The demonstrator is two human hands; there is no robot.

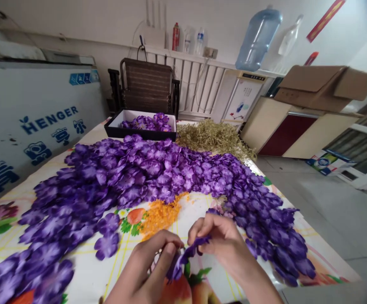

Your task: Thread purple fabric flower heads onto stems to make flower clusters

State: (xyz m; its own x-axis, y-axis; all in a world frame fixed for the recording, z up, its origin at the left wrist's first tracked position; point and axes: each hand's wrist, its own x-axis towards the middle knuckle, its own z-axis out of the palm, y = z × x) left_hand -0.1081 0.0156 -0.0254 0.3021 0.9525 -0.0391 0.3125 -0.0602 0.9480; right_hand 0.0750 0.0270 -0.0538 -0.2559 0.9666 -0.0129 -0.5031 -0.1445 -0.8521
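Observation:
Low over the near side of the table, my left hand (pixel 152 261) and my right hand (pixel 219 238) meet around a purple fabric flower (pixel 183 259). Both hands are closed, thumbs and fingers pinching its petals. What sits at the pinched middle of the flower is hidden by my fingers. Just beyond my hands lies a small heap of orange bits (pixel 161 215), too fine to make out singly. A wide pile of loose purple petal pieces (pixel 152 166) curves around from left to right. Two loose pieces (pixel 106 245) lie left of my hands.
At the far edge stands a black-and-white box (pixel 145 134) holding purple flowers. Beside it is a heap of greenish stems (pixel 215 137). A folding chair (pixel 147 84) stands behind the table (pixel 85 274), a white chest freezer (pixel 38 122) at left, a cabinet (pixel 291 131) at right.

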